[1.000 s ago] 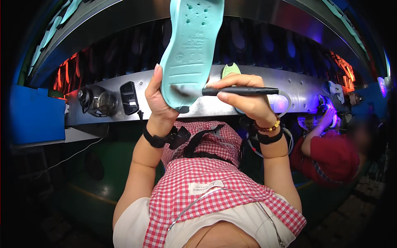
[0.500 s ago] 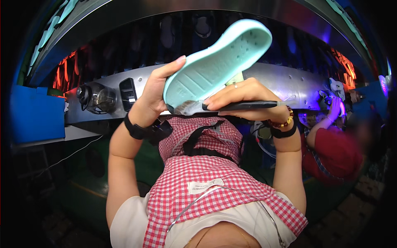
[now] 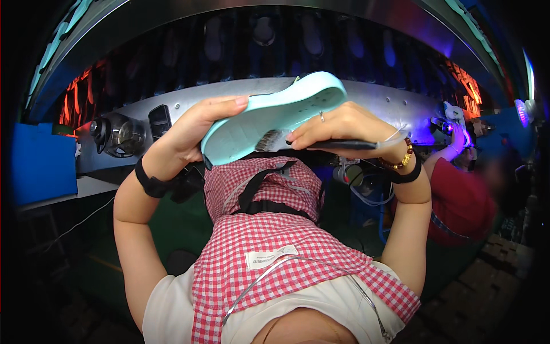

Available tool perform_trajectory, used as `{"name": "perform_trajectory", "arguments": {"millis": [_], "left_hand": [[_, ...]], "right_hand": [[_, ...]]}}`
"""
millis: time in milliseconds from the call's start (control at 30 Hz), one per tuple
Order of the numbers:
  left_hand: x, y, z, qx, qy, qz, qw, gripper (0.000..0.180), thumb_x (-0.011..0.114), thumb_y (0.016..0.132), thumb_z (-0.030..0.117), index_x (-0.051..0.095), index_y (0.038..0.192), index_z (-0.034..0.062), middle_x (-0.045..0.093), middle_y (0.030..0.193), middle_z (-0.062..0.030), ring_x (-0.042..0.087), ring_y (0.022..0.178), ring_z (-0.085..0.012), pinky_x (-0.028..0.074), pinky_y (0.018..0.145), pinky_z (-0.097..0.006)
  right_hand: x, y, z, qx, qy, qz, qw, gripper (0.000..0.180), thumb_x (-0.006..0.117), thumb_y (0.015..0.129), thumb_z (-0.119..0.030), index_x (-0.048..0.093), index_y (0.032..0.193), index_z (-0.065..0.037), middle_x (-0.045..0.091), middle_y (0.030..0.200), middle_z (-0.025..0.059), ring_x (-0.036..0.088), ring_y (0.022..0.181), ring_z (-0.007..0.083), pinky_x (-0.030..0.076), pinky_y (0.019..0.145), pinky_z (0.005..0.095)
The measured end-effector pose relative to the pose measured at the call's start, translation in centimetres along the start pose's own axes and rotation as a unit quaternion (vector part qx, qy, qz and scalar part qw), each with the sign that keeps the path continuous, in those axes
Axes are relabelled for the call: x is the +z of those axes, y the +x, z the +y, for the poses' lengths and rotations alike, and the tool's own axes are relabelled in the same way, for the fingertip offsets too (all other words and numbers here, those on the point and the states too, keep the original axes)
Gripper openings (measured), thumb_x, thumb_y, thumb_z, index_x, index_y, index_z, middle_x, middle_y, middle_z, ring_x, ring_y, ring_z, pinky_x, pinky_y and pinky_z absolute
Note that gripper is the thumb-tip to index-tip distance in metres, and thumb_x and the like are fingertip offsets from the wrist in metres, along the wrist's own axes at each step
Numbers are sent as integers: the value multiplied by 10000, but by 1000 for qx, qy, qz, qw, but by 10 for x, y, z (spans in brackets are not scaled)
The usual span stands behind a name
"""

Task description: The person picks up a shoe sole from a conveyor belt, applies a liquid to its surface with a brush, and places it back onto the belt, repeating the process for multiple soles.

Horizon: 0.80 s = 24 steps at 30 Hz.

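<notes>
A mint-green shoe sole (image 3: pixel 235 135) is held up in front of me, its hollow inner side tilted toward me. My left hand (image 3: pixel 197 123) grips it by the heel end, thumb along the upper rim. In my right hand (image 3: pixel 341 127) is a brush (image 3: pixel 349 145) with a dark handle, pinched near its bristle end. The bristles (image 3: pixel 269 141) touch the inside of the sole near its lower rim. My right fingers cover part of the sole's toe half.
A metal bench (image 3: pixel 378 106) runs across behind the sole. On it stand a glass jug (image 3: pixel 123 136) with a dark lid and a black tray (image 3: pixel 160 121). Blue boxes (image 3: pixel 46 163) stand at left. Beyond is a dark conveyor (image 3: pixel 240 49) carrying soles. A co-worker in a red top (image 3: pixel 461 198) works at right.
The sole has come lower and to the left, and is tipped so its inside is seen more obliquely. The brush has shifted from the heel rim toward the middle of the sole.
</notes>
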State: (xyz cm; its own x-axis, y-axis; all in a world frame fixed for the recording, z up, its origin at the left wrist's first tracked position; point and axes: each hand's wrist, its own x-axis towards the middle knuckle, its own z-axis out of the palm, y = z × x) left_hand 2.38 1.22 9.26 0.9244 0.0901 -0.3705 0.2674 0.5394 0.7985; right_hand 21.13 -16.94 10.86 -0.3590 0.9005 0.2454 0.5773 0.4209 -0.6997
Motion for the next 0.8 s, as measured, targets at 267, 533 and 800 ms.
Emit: {"name": "perform_trajectory", "arguments": {"millis": [267,533,800], "left_hand": [[-6,-3,-5,24,-14,35,999,435,521,848,235,458,1177,-44,570,1035,-137,601,856,-156,506,719,-257],[-9,28,-42,23,-241,-21,970,443,454,862,260,405,1178,-47,528,1084,-213,593,903,-282,519,756,-395],[-8,41,-49,31,-289,-18,957,442,449,864,251,394,1199,-33,522,1104,-215,587,918,-315,512,734,-468]], "right_hand": [[8,-16,11,52,-48,71,995,209,637,713,-56,614,920,-39,629,916,113,601,851,276,480,732,329],[39,3,19,209,261,255,907,214,631,741,-34,631,952,-1,636,806,75,580,637,91,471,590,196],[58,-9,43,171,256,496,812,177,591,763,-51,616,912,40,629,684,82,575,573,95,358,478,163]]}}
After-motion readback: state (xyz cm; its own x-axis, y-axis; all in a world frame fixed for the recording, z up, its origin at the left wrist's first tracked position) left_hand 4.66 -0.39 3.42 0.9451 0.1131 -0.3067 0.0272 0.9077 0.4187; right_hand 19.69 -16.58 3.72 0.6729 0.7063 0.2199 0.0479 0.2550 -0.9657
